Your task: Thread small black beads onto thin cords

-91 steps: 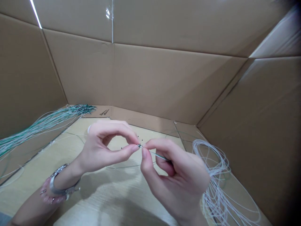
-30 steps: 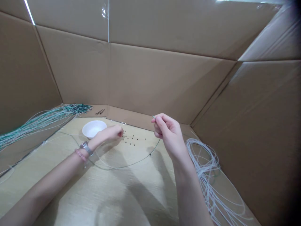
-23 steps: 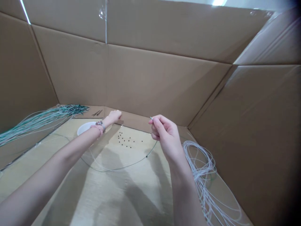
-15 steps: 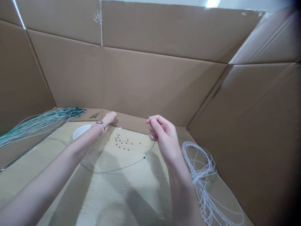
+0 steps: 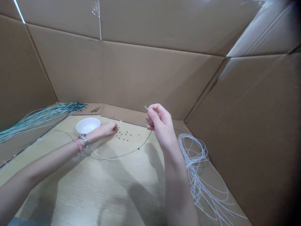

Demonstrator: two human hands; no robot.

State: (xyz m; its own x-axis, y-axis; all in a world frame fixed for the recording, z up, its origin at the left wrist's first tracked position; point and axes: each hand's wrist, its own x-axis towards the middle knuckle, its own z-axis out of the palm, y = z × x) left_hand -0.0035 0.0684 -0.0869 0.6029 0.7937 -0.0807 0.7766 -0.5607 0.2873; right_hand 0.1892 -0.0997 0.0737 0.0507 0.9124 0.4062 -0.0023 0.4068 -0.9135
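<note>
Thin dark-green wire (image 5: 122, 156), tip pinched in right hand (image 5: 158, 123), sags in a shallow arc down and left across the tabletop (image 5: 113, 194); one dark bead (image 5: 138, 148) sits on it. Loose small dark beads (image 5: 125, 135) lie scattered near far tabletop edge, just beside left hand (image 5: 107, 129)

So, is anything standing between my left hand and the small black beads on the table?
No, nothing visible: the left hand lies at the edge of the black beads. The white bowl sits to one side, not between them.
</note>
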